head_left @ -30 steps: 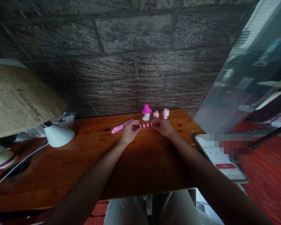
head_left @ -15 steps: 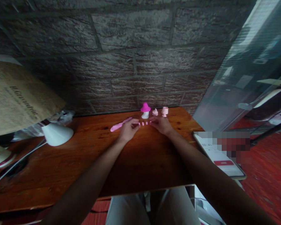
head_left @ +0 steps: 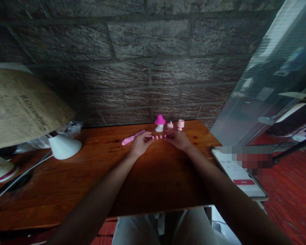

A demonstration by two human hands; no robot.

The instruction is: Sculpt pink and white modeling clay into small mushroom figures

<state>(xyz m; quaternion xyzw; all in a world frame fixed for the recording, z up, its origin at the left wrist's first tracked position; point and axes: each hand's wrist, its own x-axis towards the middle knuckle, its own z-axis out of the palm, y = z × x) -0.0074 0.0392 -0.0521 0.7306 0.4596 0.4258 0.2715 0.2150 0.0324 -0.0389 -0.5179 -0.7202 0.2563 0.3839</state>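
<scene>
Brick wall (head_left: 148,44) fills the background; wooden desk (head_left: 153,183) has its far edge running along the wall's foot; lamp (head_left: 20,109) with a printed brown paper shade stands at the desk's left end; right forearm (head_left: 219,177) comes in over the near right corner and slants toward the far edge, leaning leftward; left forearm (head_left: 99,194) crosses the near edge left of its middle and slants rightward, so the two converge; phone (head_left: 241,177) lies tilted in plan at the right edge, lit, with a red bar on its screen; right hand (head_left: 177,139) and left hand (head_left: 140,142) face each other low over the desk, nearer the far edge than the near one, wrists about in line with the forearms; on each, thumb and forefinger are bent toward one another at an end piece; pinched or merely touched, cannot tell; pink strip (head_left: 130,139) lies obliquely on the left hand's outer side, partly hidden by it; toy mushroom (head_left: 160,119), magenta-capped, stands upright near the far edge; pale pink goblet (head_left: 181,124) upright nearest the far right corner; pale pink swirl (head_left: 170,125) between these two; four pink pieces (head_left: 161,136), smallest of all, form a row roughly parallel to the far edge, in front of the mushroom; the outer two at the fingertips, the middle two free between the hands.
</scene>
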